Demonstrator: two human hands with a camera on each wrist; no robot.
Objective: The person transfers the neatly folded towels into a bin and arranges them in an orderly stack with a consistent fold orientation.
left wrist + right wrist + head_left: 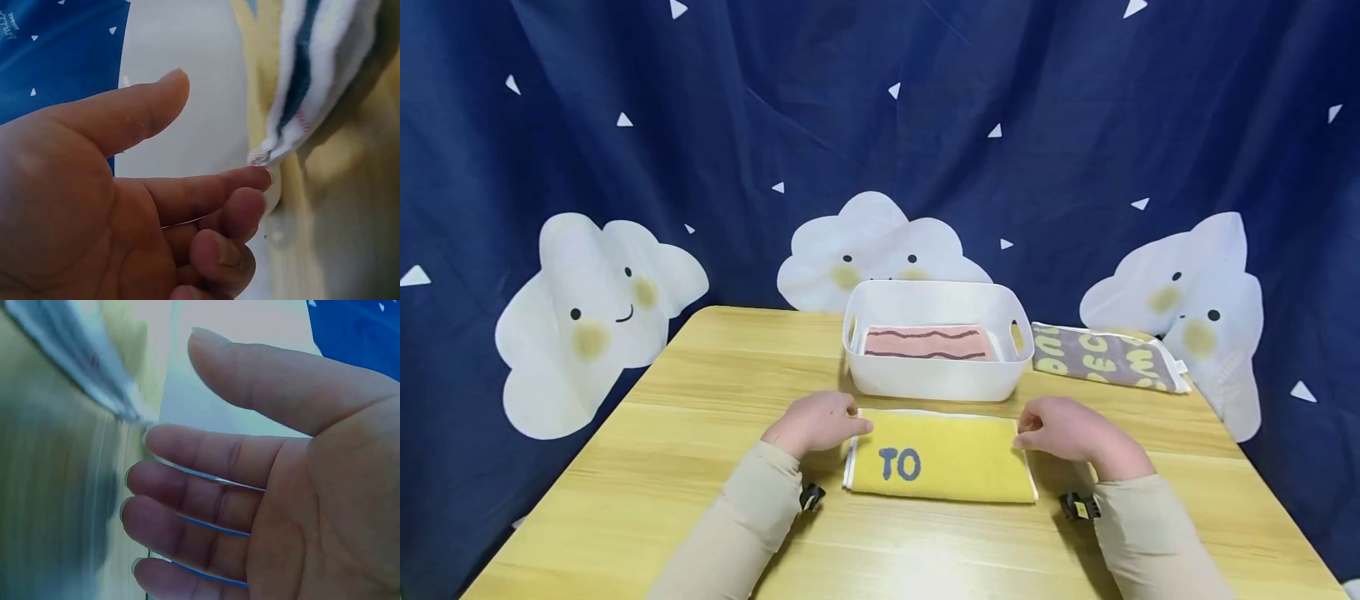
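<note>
A table point(700, 400) with a pale yellow wood-grain top and rounded far corners fills the lower part of the head view, a patch of light gleaming on its near side. Behind its far edge hangs a dark blue fabric curtain point(880, 50), printed with small white triangles and large, smiling white clouds point(602, 317).

A white, rounded rectangular plastic basket point(932, 382) with 2 handle cut-outs stands near the middle of the far edge. Inside lies a pink cloth with dark wavy stripes point(925, 342). To its right, by the table's far right corner, lies a greyish-purple cloth with yellow lettering point(1101, 358).

In front of the basket, about midway between the table's left and right edges, lies a folded yellow rectangular cloth point(955, 458). It is flat and white-edged, with 2 grey-blue letters, "TO", on its left half; the left wrist view shows stacked white layers and a dark band at its side.

The left hand point(823, 421) is relaxed at the cloth's left end, thumb well apart, index fingertip against a corner. The right hand point(1067, 429) has its fingers extended at the right end; blur there makes contact hard to confirm.
</note>
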